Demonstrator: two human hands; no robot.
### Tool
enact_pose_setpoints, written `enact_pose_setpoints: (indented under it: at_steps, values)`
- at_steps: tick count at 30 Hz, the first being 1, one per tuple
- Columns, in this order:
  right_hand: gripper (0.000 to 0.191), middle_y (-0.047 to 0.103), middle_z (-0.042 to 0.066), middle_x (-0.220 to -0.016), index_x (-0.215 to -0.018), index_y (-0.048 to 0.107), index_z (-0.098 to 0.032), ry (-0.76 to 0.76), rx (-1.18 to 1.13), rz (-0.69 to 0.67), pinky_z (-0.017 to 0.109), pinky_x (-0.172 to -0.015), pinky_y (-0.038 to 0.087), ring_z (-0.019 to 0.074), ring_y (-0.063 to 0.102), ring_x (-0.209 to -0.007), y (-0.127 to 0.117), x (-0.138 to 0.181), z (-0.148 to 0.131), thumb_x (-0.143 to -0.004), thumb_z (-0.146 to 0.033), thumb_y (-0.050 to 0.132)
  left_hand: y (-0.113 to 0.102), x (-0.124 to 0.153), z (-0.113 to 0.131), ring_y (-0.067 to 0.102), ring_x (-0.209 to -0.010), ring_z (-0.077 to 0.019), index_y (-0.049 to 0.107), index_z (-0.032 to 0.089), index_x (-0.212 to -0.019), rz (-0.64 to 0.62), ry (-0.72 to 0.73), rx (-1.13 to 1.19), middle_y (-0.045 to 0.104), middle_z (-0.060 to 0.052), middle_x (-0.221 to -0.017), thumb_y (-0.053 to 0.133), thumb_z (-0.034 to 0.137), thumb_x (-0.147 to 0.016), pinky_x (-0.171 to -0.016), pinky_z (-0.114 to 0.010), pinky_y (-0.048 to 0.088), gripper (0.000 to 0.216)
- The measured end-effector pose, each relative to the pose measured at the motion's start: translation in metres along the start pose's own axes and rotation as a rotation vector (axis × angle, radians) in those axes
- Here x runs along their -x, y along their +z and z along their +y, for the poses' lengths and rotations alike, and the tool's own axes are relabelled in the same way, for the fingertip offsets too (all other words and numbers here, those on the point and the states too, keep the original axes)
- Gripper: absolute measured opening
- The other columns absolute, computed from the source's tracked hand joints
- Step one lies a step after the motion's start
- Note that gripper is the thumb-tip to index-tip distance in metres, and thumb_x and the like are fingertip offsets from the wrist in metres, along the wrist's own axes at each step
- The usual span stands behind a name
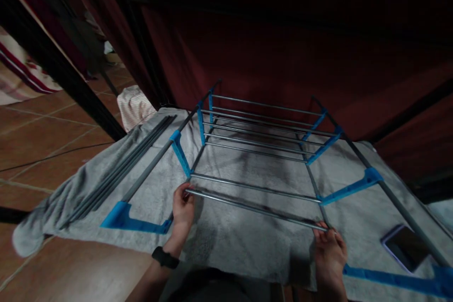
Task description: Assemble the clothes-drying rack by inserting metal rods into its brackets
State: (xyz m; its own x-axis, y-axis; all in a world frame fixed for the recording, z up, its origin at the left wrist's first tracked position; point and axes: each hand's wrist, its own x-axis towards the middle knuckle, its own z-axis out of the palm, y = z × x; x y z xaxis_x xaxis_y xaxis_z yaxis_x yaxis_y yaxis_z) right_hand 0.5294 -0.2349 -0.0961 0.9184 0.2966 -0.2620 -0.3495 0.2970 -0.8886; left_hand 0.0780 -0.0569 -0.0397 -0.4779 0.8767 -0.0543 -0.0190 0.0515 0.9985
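A thin silvery metal rod (255, 210) runs crosswise between my hands. The fingers of my left hand (183, 207) are closed round its left end, close to a blue plastic bracket (181, 153). At the other end, my right hand (329, 247) pinches the rod beside the right-hand grey tube (313, 181) of the rack. The rack lies on a grey blanket (244, 250), made of grey tubes and blue brackets. Several similar rods (255, 144) span it farther back. My fingers hide both ends of the held rod.
Several loose grey tubes (123, 167) lie on the blanket at the left. A phone (406, 247) rests by the right outer tube. Blue brackets (136, 222) jut out near the front. Dark red curtains (265, 56) hang behind, and dark posts (67, 56) stand at the sides.
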Motion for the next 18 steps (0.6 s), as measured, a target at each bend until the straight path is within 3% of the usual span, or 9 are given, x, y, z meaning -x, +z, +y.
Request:
enact_pose_setpoints:
  at_steps: [2, 6, 14, 18]
  values:
    - [0.025, 0.083, 0.001, -0.084, -0.081, 0.067, -0.027, 0.001, -0.008, -0.012, 0.033, -0.062, 0.07, 0.0203, 0.079, -0.068, -0.001, 0.001, -0.001, -0.07, -0.023, 0.09, 0.001, 0.0, 0.002, 0.076, -0.105, -0.0238, 0.069, 0.026, -0.114, 0.007, -0.096, 0.171, 0.076, -0.005, -0.106, 0.088, 0.029, -0.076, -0.103, -0.041, 0.062, 0.042]
    - [0.027, 0.084, 0.001, -0.084, -0.083, 0.069, -0.027, -0.015, -0.012, -0.021, 0.03, -0.063, 0.07, 0.0191, 0.08, -0.071, 0.0, 0.004, -0.001, -0.067, -0.024, 0.091, 0.0, 0.0, 0.01, 0.081, -0.101, -0.022, 0.066, 0.025, -0.11, 0.029, -0.261, 0.425, 0.079, -0.005, -0.105, 0.091, 0.017, -0.074, -0.098, -0.038, 0.065, 0.044]
    - [0.039, 0.08, 0.0, -0.076, -0.081, 0.063, -0.027, -0.125, 0.043, -0.126, 0.029, -0.058, 0.069, 0.0177, 0.077, -0.06, 0.002, 0.008, -0.002, -0.069, -0.036, 0.098, 0.004, 0.01, 0.015, 0.081, -0.092, -0.0191, 0.073, 0.019, -0.096, -0.082, -0.425, 0.535, 0.082, -0.006, -0.095, 0.098, 0.014, -0.073, -0.088, -0.031, 0.067, 0.035]
    - [0.036, 0.08, 0.0, -0.077, -0.081, 0.064, -0.027, -0.099, 0.048, -0.112, 0.03, -0.059, 0.07, 0.0183, 0.078, -0.061, -0.002, 0.006, -0.001, -0.067, -0.034, 0.097, 0.012, 0.015, 0.015, 0.081, -0.09, -0.0178, 0.075, 0.019, -0.092, -0.132, -0.46, 0.545, 0.081, -0.004, -0.092, 0.103, 0.015, -0.07, -0.087, -0.029, 0.067, 0.035]
